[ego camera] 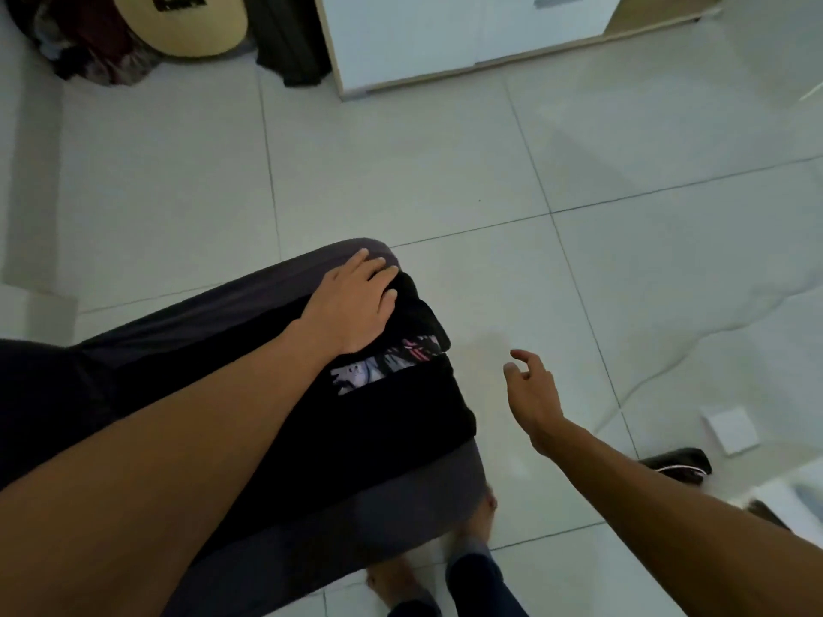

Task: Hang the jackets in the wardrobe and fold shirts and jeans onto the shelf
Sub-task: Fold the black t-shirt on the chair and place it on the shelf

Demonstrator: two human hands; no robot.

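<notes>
Left hand [356, 300] fingers flat, pressing folded black shirt [392, 403], apparently on grey cushion [401, 496]; right hand [530, 394] loosely spread, empty. Unsupported near edge may unfold if lifted.

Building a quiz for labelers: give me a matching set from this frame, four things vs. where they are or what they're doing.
Things:
1. left hand
2. right hand
3. guitar
4. black shirt

States:
a. leaning in the far corner
b. folded on the grey surface
c. pressing flat on the shirt
d. in the air over the floor, holding nothing

Pairs: 1-c, 2-d, 3-a, 4-b
</notes>
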